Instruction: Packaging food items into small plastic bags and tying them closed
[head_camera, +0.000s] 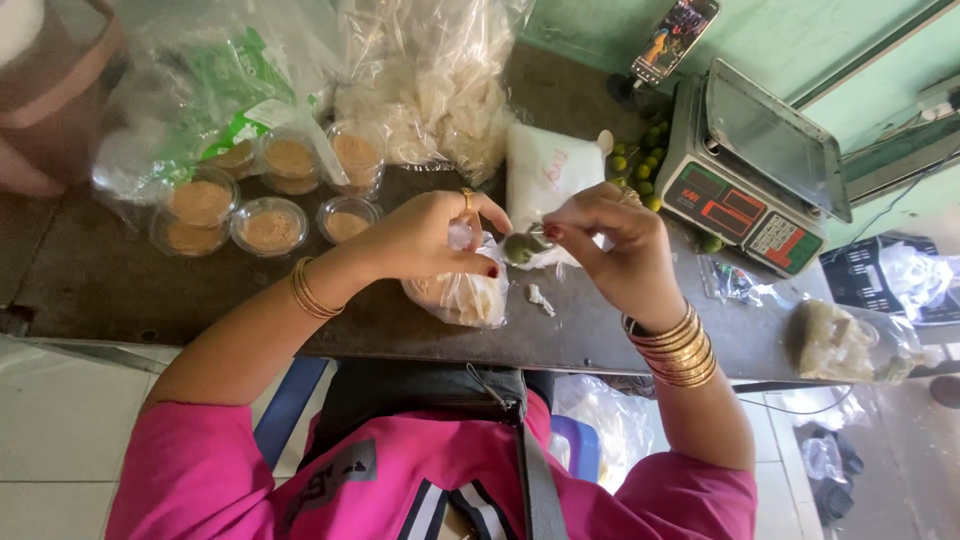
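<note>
My left hand pinches the mouth of a small clear plastic bag that holds pale chips and rests on the dark worktop. My right hand grips a small metal spoon with a greenish lump at its tip, held right at the bag's opening. Both wrists wear gold bangles. A few white crumbs lie beside the bag.
Several lidded clear cups of brown powder stand at the left. Behind them are big plastic bags of white chips, a white packet, small green limes, a digital scale, a phone and another filled bag.
</note>
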